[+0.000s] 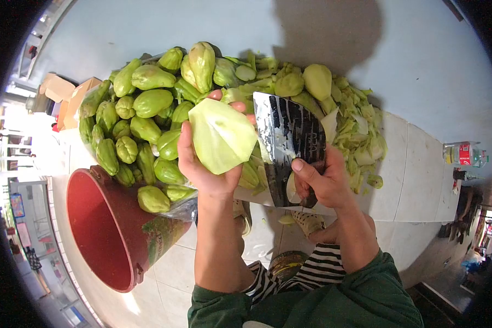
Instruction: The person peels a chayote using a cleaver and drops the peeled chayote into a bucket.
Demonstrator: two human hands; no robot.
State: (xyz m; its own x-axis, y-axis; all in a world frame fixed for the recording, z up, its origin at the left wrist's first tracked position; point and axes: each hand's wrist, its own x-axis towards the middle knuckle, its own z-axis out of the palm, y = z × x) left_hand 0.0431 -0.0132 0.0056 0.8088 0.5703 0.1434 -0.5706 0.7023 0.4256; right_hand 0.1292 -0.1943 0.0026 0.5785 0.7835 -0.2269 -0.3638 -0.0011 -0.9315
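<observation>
My left hand (212,177) is wrapped round a peeled chayote (223,134), pale green with flat cut faces, holding it up in front of me. In my right hand (325,177) is a broad knife (290,136) with a dark, wet, scratched blade; the fingers close through its handle opening. The blade stands just right of the chayote, and whether they touch I cannot tell. Beyond my left hand lies a heap of unpeeled green chayotes (153,103). A peeled chayote (318,81) rests behind the knife, beside a pile of peelings (361,134).
A large red bucket (130,229) lies tilted at the lower left, its mouth facing left. Clear plastic (181,210) shows under the heap's near edge. A cardboard box (74,104) stands far left, a plastic bottle (467,154) far right. A wall (224,22) rises behind the heap.
</observation>
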